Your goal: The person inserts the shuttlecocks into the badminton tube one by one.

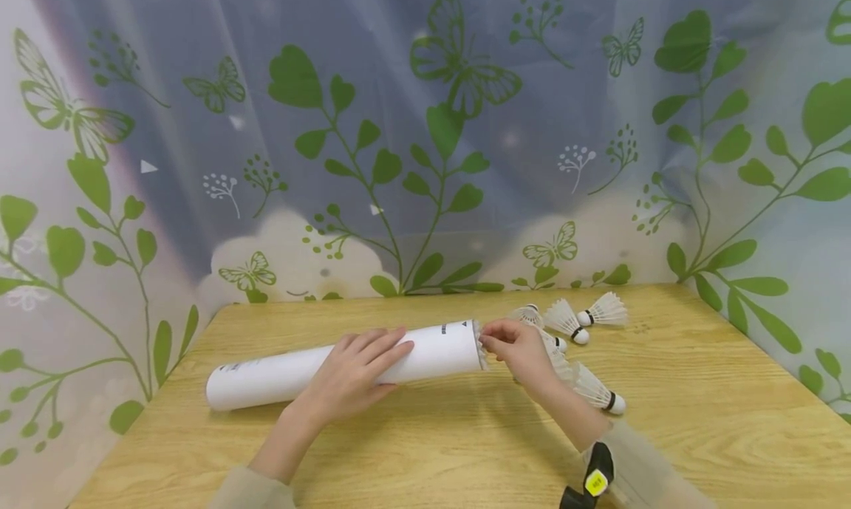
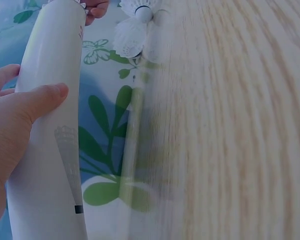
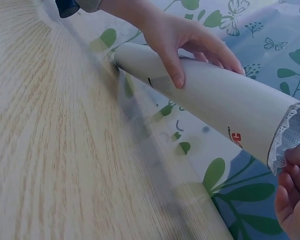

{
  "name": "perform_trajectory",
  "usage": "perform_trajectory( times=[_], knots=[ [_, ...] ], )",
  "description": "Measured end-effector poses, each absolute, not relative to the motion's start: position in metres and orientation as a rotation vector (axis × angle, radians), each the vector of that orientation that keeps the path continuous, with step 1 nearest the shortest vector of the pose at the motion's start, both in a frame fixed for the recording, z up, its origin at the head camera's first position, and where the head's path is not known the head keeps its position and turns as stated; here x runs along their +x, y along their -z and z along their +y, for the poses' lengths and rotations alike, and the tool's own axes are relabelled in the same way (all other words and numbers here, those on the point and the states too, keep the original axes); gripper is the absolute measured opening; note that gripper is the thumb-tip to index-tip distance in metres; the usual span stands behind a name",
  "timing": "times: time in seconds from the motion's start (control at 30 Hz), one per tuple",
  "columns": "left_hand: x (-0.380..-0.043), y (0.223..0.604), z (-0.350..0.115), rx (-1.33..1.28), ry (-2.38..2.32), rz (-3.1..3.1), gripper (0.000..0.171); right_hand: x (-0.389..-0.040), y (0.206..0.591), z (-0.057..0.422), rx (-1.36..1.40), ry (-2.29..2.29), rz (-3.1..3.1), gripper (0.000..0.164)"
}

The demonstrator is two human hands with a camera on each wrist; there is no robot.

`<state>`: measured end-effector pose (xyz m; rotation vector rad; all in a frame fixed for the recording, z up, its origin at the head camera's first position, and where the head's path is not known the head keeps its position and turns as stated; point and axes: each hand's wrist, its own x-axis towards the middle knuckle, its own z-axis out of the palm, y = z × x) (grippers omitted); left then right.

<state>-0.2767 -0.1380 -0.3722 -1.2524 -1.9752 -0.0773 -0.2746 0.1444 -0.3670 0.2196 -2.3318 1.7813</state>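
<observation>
A long white shuttlecock tube [image 1: 286,374] lies slantwise over the table, its right end raised slightly in the head view. My left hand [image 1: 359,372] grips it around the middle, thumb on the near side and fingers over the top. At the tube's right end, the scalloped feather skirt of a shuttlecock [image 3: 291,134] pokes out of the opening; its cork is hidden inside. My right hand [image 1: 525,352] pinches the edge of that skirt between thumb and fingertips, as the right wrist view shows.
Several loose white shuttlecocks [image 1: 565,320] with black bands lie on the wooden table [image 1: 439,453] behind and beside my right hand. One shuttlecock [image 1: 595,388] rests near the right forearm. A leaf-and-butterfly curtain [image 1: 399,139] hangs along the table's back edge.
</observation>
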Motion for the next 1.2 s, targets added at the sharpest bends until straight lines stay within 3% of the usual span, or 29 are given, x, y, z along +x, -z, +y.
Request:
perform_trajectory(
  times=[1.2],
  knots=[
    [-0.279, 0.374, -0.137, -1.234, 0.096, -1.961, 0.077, -0.278, 0.375, 0.142, 0.306, -1.953, -2.251, 0.018]
  ],
)
